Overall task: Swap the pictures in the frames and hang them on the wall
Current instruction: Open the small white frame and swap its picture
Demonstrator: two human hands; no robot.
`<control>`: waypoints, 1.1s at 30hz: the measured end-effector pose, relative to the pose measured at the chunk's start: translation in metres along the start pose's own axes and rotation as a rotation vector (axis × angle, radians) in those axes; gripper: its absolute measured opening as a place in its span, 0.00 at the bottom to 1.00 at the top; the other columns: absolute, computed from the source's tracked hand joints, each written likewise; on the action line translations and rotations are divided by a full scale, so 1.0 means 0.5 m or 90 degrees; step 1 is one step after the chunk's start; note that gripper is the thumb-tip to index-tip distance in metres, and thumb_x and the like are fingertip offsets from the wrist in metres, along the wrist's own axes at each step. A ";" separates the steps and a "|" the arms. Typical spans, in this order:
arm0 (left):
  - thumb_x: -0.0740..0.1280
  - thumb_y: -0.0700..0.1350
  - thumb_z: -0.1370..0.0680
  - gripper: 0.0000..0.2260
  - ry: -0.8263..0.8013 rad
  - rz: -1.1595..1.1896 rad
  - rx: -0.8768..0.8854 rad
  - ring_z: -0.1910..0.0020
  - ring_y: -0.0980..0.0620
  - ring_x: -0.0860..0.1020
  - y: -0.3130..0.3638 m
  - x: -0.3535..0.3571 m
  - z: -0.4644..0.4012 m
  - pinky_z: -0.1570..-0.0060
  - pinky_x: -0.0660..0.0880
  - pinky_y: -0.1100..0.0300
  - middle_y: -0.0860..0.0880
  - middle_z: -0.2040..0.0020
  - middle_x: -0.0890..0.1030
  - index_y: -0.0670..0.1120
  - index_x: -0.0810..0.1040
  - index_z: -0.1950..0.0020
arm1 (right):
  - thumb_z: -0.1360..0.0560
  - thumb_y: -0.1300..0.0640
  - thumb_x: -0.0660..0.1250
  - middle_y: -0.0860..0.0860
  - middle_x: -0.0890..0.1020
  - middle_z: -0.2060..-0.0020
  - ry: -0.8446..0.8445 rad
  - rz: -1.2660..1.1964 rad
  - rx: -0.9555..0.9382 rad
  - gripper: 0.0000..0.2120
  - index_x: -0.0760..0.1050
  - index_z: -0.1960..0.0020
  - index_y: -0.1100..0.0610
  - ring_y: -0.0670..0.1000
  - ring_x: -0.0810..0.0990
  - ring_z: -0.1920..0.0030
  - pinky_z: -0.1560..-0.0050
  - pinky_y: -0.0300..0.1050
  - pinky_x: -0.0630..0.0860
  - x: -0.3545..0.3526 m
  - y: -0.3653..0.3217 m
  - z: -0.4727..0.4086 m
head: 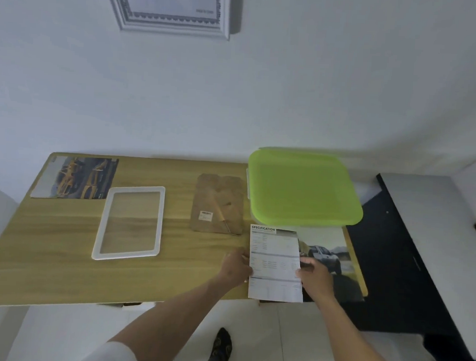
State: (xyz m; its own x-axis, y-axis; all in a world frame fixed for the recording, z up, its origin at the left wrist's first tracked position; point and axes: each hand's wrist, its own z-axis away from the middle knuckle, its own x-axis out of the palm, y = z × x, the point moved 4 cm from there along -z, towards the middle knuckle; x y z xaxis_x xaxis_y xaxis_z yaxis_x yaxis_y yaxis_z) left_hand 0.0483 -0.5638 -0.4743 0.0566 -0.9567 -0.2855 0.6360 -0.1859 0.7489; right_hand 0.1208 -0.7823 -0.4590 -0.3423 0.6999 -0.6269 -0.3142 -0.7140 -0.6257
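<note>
A plain white wall [319, 88] fills the top. Against it stands a long table with a light yellow wooden top [48, 253]. To the right is a dark, nearly black flat surface [397, 271]. Under the table the floor [291, 343] is white. The light is soft and even.

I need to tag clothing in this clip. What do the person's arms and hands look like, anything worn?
Both hands, left hand and right hand, are bare, without gloves. Forearms are uncovered. A white sleeve shows on the left upper arm.
</note>
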 end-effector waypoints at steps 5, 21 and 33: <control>0.64 0.33 0.29 0.11 0.066 -0.177 0.058 0.57 0.46 0.78 0.035 0.032 0.005 0.61 0.78 0.50 0.46 0.53 0.78 0.42 0.77 0.49 | 0.22 0.62 0.64 0.53 0.82 0.43 0.035 0.139 -0.058 0.15 0.76 0.36 0.54 0.50 0.77 0.52 0.59 0.42 0.73 -0.017 0.001 -0.025; 0.63 0.49 0.20 0.23 0.034 -0.545 0.340 0.25 0.44 0.60 0.021 0.053 -0.006 0.28 0.63 0.51 0.43 0.23 0.61 0.42 0.68 0.27 | 0.29 0.57 0.73 0.59 0.79 0.42 0.137 0.467 -0.371 0.18 0.80 0.41 0.58 0.60 0.78 0.42 0.47 0.56 0.78 0.061 -0.003 -0.029; 0.62 0.54 0.21 0.20 0.249 -0.427 0.275 0.35 0.48 0.72 -0.030 -0.257 0.021 0.48 0.75 0.51 0.49 0.35 0.75 0.45 0.74 0.33 | 0.30 0.59 0.73 0.55 0.81 0.53 0.099 0.321 -0.571 0.15 0.80 0.44 0.59 0.59 0.81 0.54 0.57 0.52 0.80 0.239 -0.239 0.002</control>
State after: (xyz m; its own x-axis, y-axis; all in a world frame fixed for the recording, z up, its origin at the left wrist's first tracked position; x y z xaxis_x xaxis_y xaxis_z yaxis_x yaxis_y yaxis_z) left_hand 0.0235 -0.4405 -0.4428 0.0853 -0.4862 -0.8697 0.2887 -0.8233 0.4886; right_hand 0.1167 -0.6133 -0.4587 -0.1130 0.3632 -0.9248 0.6292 -0.6942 -0.3495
